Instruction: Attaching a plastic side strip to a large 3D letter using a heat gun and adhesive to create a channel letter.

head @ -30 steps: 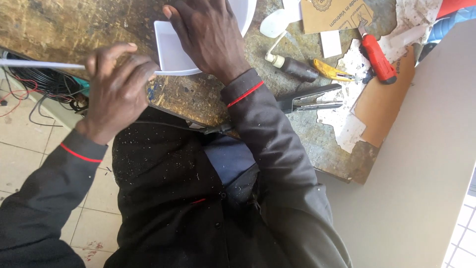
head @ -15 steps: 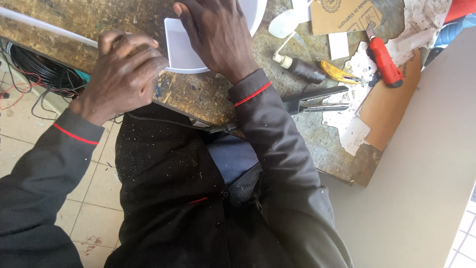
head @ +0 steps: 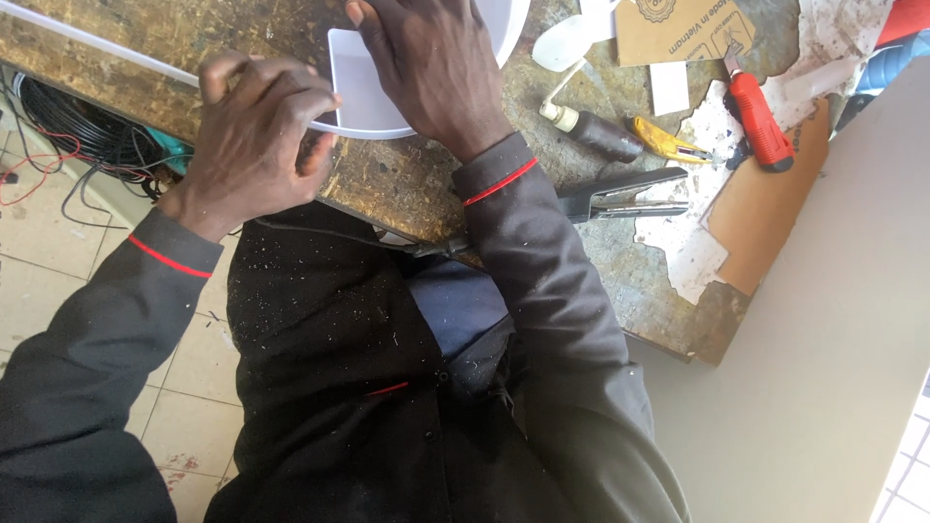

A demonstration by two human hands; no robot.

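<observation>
**Pin the sheet, work the edge**

The white plastic piece [head: 363, 92] sits top centre on the worn bench [head: 407, 189]. Your right hand [head: 436, 73] presses flat on it, fingers spread — keep that weight steady. Your left hand [head: 257, 131], upper left, curls tight, pinching its curved rim and a thin white strip [head: 97, 44]; wrist bent inward.

Left hand [head: 254, 126] grips thin white strip [head: 97, 46]; right hand [head: 436, 73] presses white plastic piece [head: 363, 97] on workbench [head: 407, 189].
</observation>
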